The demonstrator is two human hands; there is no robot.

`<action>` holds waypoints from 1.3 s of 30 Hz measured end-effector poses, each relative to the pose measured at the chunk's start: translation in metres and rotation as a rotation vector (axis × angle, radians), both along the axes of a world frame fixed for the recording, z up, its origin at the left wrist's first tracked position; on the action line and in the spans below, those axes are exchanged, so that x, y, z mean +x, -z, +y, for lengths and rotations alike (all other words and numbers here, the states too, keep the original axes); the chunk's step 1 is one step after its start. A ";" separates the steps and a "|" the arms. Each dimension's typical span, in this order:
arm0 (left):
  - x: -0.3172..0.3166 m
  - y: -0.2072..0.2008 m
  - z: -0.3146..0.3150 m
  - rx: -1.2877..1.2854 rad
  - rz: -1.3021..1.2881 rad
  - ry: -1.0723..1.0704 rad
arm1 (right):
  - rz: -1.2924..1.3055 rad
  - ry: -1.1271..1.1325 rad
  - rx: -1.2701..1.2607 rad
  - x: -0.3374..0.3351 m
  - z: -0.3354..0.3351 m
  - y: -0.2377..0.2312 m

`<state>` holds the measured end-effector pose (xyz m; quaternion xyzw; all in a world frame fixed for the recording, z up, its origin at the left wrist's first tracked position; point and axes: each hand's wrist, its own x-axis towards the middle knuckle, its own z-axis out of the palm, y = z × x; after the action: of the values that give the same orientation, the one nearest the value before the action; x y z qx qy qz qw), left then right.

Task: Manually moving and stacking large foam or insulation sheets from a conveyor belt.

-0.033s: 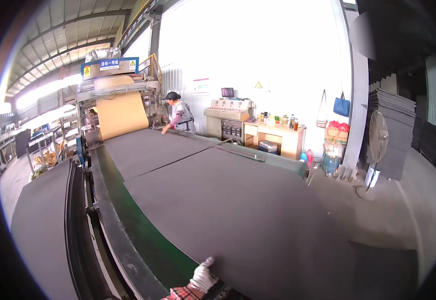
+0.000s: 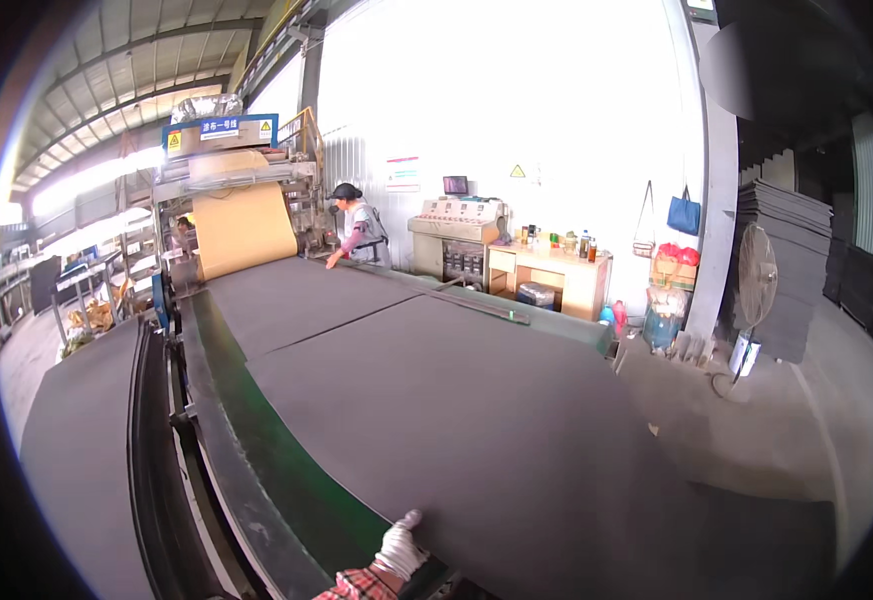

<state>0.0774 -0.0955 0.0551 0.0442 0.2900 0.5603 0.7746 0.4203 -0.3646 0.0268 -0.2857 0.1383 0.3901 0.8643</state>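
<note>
My left hand point(image 2: 399, 548), in a white knit glove below a red plaid cuff, grips the near left edge of a large dark grey sheet point(image 2: 467, 400). Its thumb lies on top, and the fingers are under the edge. The sheet lies over a green conveyor belt point(image 2: 302, 480), its right side reaching past the belt. A small pale tip point(image 2: 654, 429) shows at the sheet's right edge; it may be a finger of my right hand, which is otherwise hidden. Beyond a narrow seam lies another grey sheet point(image 2: 307, 300).
At the far end, a co-worker point(image 2: 362, 230) has a hand on the farther sheet's edge, beside a roller machine point(image 2: 222, 135) with a tan web point(image 2: 245, 228). A control console point(image 2: 460, 222), a wooden desk point(image 2: 557, 270), a standing fan point(image 2: 757, 275) and stacked grey sheets point(image 2: 797, 235) stand to the right.
My left hand and the near sheet's edge have shifted slightly left and up. The small pale tip has come into view at the sheet's right edge.
</note>
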 end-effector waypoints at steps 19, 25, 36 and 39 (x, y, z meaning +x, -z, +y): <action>0.057 0.005 -0.067 0.193 0.383 0.214 | -1.569 -0.455 0.076 -0.068 0.114 0.024; 0.008 0.062 0.002 0.077 0.158 -0.040 | -0.197 -0.571 0.262 -0.078 0.086 0.005; -0.051 0.029 0.026 0.255 0.981 -0.546 | 0.197 -0.476 -0.107 -0.042 0.091 0.076; -0.002 0.035 -0.047 0.688 1.555 -0.418 | -0.158 -0.653 -0.004 -0.060 0.099 0.176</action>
<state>0.0752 -0.1428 0.0200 0.5909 0.5532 0.5581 0.1824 0.3605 -0.2651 -0.1491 -0.3459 -0.0272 0.6229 0.7011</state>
